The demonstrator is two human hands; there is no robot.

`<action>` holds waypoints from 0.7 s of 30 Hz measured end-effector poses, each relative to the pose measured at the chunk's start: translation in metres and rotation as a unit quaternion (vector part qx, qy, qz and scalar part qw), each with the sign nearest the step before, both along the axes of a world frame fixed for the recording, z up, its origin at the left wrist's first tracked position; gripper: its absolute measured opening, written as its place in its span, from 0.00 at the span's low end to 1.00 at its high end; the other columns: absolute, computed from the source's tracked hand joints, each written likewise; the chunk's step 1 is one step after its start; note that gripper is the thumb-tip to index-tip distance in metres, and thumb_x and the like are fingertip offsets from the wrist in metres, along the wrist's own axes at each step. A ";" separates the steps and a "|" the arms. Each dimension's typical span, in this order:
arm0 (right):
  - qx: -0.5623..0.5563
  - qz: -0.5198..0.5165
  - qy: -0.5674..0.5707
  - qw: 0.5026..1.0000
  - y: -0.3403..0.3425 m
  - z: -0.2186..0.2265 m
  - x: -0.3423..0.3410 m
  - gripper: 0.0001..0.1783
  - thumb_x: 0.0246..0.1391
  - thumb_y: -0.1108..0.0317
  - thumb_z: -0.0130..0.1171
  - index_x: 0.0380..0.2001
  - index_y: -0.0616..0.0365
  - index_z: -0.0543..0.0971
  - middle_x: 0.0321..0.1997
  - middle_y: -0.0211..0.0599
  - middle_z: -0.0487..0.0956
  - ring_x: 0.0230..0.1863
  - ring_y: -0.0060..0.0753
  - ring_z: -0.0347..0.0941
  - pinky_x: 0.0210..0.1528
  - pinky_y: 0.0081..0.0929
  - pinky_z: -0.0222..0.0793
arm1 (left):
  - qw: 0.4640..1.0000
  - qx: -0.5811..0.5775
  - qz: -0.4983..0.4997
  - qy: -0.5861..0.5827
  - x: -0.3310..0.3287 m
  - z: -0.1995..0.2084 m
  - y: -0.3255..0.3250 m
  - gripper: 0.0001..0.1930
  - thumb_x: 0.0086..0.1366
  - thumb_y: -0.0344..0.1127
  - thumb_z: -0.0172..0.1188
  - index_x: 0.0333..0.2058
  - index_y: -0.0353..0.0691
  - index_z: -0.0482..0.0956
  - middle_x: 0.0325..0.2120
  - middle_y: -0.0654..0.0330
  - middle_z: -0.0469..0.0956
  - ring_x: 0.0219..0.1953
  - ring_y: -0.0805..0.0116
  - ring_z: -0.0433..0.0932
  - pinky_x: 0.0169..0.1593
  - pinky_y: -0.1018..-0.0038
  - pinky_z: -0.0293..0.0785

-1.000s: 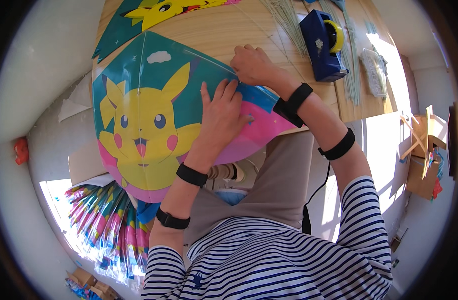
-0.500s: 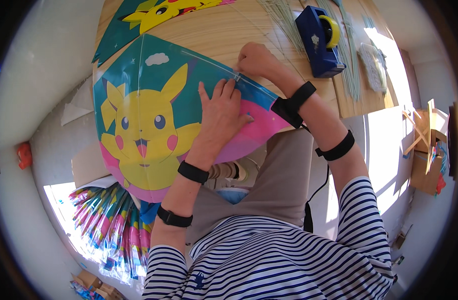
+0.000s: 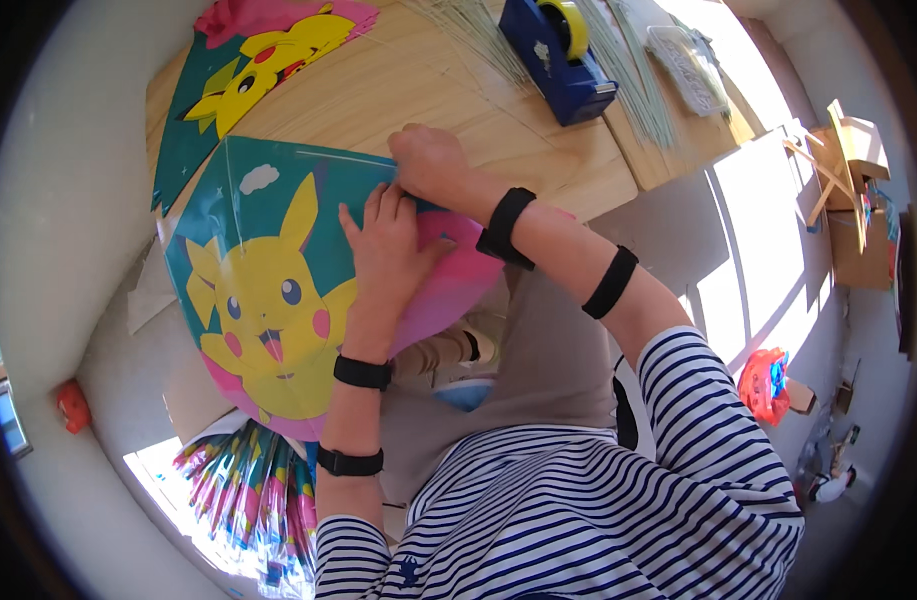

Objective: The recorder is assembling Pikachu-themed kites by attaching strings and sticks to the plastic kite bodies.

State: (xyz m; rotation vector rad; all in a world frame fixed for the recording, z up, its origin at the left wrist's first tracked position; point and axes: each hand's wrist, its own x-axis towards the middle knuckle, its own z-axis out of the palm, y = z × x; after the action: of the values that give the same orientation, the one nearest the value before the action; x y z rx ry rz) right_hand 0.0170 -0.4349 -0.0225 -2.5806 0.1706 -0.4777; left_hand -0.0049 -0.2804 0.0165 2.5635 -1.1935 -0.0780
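Observation:
A plastic kite (image 3: 278, 240) printed with a yellow cartoon figure on teal and pink lies over the near edge of the table. My left hand (image 3: 386, 245) rests on its right part, fingers stretched out and thumb apart. Just beyond those fingertips, my right hand (image 3: 428, 160) is curled closed at the kite's upper right edge. Whatever its fingers pinch is hidden behind the fist. A thin pale rod (image 3: 343, 157) runs along that edge toward the right hand.
A second kite sheet (image 3: 183, 135) lies at the table's far left. A blue tape dispenser (image 3: 558, 75) with yellow tape, thin pale sticks (image 3: 633, 85) and a clear plastic box (image 3: 686, 70) sit at the far right. Bundled printed plastic (image 3: 253, 485) hangs low at left.
The view has shifted, so the dispenser and box appear further left. My right hand stays closed at the kite's edge and the left stays flat; the rod's fitting by the fingers is now covered.

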 end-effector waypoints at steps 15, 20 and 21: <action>0.048 -0.053 0.055 0.996 0.001 0.013 -0.010 0.08 0.43 0.72 0.62 0.30 0.57 0.83 0.37 0.50 0.80 0.38 0.47 0.81 0.37 0.40 0.77 | 0.999 0.026 -0.017 0.033 -0.002 0.007 -0.005 0.31 0.47 0.48 0.75 0.46 0.41 0.74 0.59 0.52 0.70 0.64 0.51 0.65 0.61 0.30 0.52; -0.019 -0.197 0.003 0.980 -0.050 0.034 -0.055 0.09 0.40 0.74 0.62 0.29 0.57 0.80 0.39 0.49 0.77 0.38 0.47 0.80 0.35 0.40 0.76 | 0.999 0.038 -0.009 -0.001 -0.001 0.003 0.000 0.28 0.48 0.49 0.74 0.41 0.39 0.73 0.63 0.51 0.66 0.66 0.51 0.63 0.61 0.28 0.50; -0.039 -0.228 -0.003 0.973 -0.062 0.035 -0.064 0.10 0.40 0.74 0.62 0.30 0.58 0.79 0.39 0.49 0.77 0.38 0.47 0.80 0.34 0.39 0.76 | 0.999 0.033 -0.005 -0.001 -0.001 0.002 0.002 0.28 0.49 0.50 0.74 0.40 0.39 0.72 0.63 0.51 0.66 0.66 0.51 0.62 0.61 0.28 0.50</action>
State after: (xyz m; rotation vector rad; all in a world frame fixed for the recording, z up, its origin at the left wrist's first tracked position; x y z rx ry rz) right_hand -0.0475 -0.4968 0.0128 -2.6106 0.7678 -0.6647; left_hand -0.0058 -0.2782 0.0189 2.6150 -1.2227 -0.1190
